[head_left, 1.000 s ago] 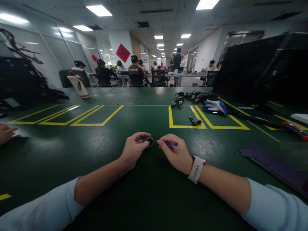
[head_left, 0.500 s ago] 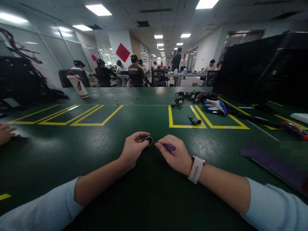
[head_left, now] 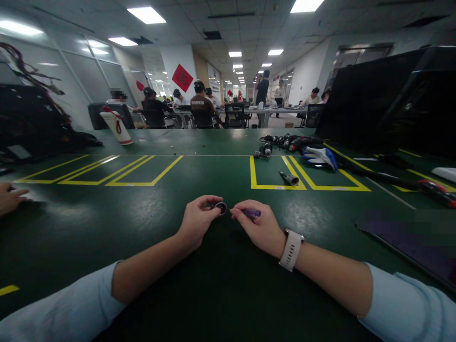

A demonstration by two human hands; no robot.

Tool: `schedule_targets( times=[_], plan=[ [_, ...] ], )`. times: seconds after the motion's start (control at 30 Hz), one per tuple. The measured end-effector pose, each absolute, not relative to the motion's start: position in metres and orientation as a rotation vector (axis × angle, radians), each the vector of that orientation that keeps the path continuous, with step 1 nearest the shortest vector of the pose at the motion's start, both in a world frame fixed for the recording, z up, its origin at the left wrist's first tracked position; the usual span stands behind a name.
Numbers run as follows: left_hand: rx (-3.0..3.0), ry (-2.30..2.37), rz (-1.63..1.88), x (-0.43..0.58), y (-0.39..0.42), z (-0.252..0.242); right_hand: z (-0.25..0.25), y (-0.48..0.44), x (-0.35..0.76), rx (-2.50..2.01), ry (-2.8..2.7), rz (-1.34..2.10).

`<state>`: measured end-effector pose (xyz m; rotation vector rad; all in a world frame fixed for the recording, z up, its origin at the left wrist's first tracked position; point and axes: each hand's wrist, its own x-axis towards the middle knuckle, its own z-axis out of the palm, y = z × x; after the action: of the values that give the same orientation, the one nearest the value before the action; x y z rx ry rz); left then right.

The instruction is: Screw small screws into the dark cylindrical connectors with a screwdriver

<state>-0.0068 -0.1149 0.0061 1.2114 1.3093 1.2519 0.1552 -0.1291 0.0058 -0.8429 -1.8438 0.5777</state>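
Pinched in my left hand (head_left: 198, 219) is a small round metal ring-like part (head_left: 223, 207), its opening turned toward the right. My right hand (head_left: 258, 227) is closed around the purple handle of a small screwdriver (head_left: 253, 213). The thin shaft points left at the ring's opening; whether its tip touches the inside is too small to tell. Both hands are held close together over the green table (head_left: 228, 294). Beyond them, a grey cone-shaped metal part (head_left: 291, 179) lies on its side inside a yellow-taped box.
Cables and metal connectors (head_left: 266, 149) lie at the back right beside a blue-and-white glove (head_left: 320, 156). A white cup (head_left: 119, 127) stands back left. Another person's hand (head_left: 10, 198) rests at the left edge. A dark flat panel (head_left: 406, 247) lies at right.
My right fingers have shifted slightly on the screwdriver, and its handle sits a little higher and more level. My left hand still holds the ring in nearly the same place.
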Motion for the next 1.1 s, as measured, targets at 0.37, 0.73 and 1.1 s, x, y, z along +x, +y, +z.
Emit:
schedule_targets(
  times=[0.37,0.73,1.1],
  plan=[
    [1.223,1.314,1.261,-0.0072,-0.1130,0.0042,0.0032,-0.1307,0.1547,-0.779,-1.913,0.389],
    [1.234,1.320,1.246,-0.0079,-0.1133,0.0038,0.0024,-0.1299,0.1541,-0.785,-1.909,0.402],
    [1.231,1.305,1.264,-0.0096,-0.1116,0.0017,0.0034,-0.1306,0.1538,-0.778,-1.893,0.355]
  ],
)
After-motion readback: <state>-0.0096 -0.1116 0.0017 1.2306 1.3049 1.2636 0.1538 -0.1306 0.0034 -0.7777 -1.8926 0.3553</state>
